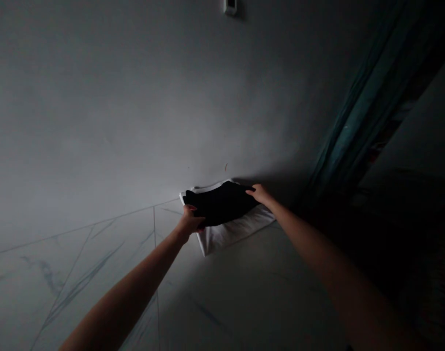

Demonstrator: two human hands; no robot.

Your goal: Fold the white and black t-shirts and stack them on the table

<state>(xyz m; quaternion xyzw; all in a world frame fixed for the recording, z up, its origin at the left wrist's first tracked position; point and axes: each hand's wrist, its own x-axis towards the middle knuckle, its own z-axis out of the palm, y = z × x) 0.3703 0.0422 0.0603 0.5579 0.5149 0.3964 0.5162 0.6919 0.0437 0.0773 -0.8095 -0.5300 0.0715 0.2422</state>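
Observation:
A folded black cloth (224,202) is stretched between my two hands, over a white cloth (237,233) that lies on the tiled floor against the wall. My left hand (189,222) grips the black cloth at its lower left edge, fingers partly hidden behind the fabric. At the upper right edge, my right hand (259,193) pinches the same black cloth. White fabric shows behind and below the black one. The dim light hides whether the two cloths touch.
A grey wall (116,122) rises behind the cloths, with a small white fixture (230,7) high on it. Marble-patterned tiles (108,282) cover the floor. A teal curtain (344,126) hangs at the right, beside a very dark area.

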